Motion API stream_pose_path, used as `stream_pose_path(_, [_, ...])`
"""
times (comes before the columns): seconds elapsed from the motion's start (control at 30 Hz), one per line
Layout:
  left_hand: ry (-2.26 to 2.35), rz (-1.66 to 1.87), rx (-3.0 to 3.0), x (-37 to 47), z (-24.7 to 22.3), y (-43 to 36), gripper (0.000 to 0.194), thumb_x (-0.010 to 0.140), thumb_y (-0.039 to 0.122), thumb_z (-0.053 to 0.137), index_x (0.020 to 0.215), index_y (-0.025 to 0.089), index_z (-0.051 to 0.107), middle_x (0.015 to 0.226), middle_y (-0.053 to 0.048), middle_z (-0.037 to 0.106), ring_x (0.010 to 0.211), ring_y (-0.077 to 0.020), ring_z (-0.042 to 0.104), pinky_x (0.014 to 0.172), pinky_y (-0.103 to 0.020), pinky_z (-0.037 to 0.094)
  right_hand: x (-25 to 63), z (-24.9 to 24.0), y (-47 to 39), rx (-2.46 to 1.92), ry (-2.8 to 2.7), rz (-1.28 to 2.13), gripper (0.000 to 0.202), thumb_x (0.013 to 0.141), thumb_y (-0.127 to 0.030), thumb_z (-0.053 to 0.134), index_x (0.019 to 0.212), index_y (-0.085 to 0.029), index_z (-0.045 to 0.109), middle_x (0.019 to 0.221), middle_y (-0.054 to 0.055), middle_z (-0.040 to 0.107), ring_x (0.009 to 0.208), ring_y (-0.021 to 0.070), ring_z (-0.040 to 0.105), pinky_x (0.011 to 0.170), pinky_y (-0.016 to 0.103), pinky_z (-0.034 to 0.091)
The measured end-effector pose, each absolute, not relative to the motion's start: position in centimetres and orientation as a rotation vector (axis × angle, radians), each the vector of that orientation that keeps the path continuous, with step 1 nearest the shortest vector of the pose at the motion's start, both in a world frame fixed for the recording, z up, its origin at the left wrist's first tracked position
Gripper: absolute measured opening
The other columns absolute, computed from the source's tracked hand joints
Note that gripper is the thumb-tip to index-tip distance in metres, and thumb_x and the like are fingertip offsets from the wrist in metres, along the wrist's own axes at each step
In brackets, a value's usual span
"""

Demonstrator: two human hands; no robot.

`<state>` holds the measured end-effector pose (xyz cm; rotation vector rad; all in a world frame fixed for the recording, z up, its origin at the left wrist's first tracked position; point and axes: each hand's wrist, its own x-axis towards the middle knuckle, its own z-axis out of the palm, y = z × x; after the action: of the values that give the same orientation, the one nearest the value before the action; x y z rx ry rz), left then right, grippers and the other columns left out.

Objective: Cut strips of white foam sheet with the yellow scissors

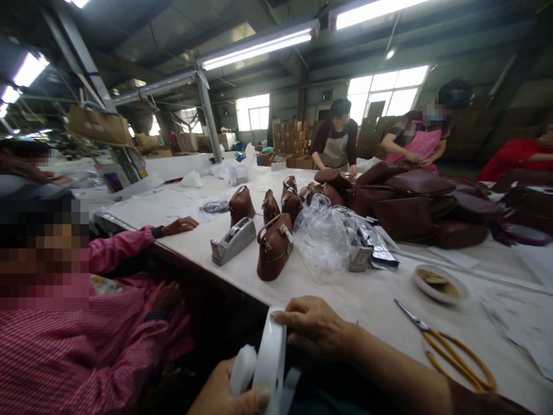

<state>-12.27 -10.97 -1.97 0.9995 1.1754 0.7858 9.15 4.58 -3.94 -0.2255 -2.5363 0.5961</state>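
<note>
Head view: worktable (371, 300), brown handbag (275, 246) and tape dispenser (234, 240) near its front edge, scissors (449, 349) toward the right. Off the front edge, our left hand (228, 392) and right hand (317, 325) are both clamped on a white tape roll (270, 363); we judge it light, stiff-rimmed, best pinched at the rim
</note>
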Motion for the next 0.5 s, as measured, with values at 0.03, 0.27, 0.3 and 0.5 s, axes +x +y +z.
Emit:
stream_pose_path(0.03, [1.144, 0.755, 0.993, -12.5, -1.4, -11.0, 0.063, 0.065, 0.064, 0.073, 0.101, 0.012, 0.069, 0.072, -0.002, 0.057, 0.062, -0.0118, 0.044, 0.056, -0.022, 0.035, 9.3, -3.7, 5.2, -0.174, -2.590, 0.442, 0.046, 0.096, -0.045, 0.046, 0.137, -0.027, 0.052, 0.101, 0.008, 0.062, 0.079, 0.0189, 0.055, 0.075, 0.033, 0.043])
stream_pose_path(0.27, [1.109, 0.649, 0.987, -13.6, -0.5, -11.8, 0.063, 0.062, 0.065, 0.074, 0.098, 0.013, 0.070, 0.073, -0.003, 0.056, 0.063, -0.0125, 0.042, 0.051, -0.022, 0.031, 10.9, -2.6, 8.4, 0.020, -2.822, -0.053, 0.046, 0.096, -0.023, 0.046, 0.139, -0.035, 0.049, 0.126, 0.009, 0.059, 0.086, 0.0191, 0.054, 0.078, 0.035, 0.041])
stream_pose_path(0.3, [1.130, 0.636, 1.000, -13.7, -0.6, -11.9, 0.063, 0.062, 0.065, 0.074, 0.098, 0.013, 0.070, 0.072, -0.003, 0.057, 0.063, -0.0128, 0.043, 0.051, -0.022, 0.031, 11.2, -2.7, 8.7, 0.010, -2.842, -0.033, 0.044, 0.096, -0.021, 0.046, 0.138, -0.034, 0.051, 0.128, 0.009, 0.058, 0.089, 0.0194, 0.055, 0.080, 0.035, 0.042])
stream_pose_path(0.5, [1.171, 0.626, 1.026, -13.3, -0.6, -11.8, 0.062, 0.060, 0.067, 0.073, 0.090, 0.013, 0.071, 0.072, -0.003, 0.061, 0.064, -0.0137, 0.046, 0.054, -0.022, 0.035, 10.4, -0.5, 7.2, -0.451, -2.386, 0.776, 0.031, 0.096, -0.035, 0.051, 0.117, -0.018, 0.066, 0.118, 0.014, 0.064, 0.107, 0.0230, 0.059, 0.095, 0.039, 0.045])
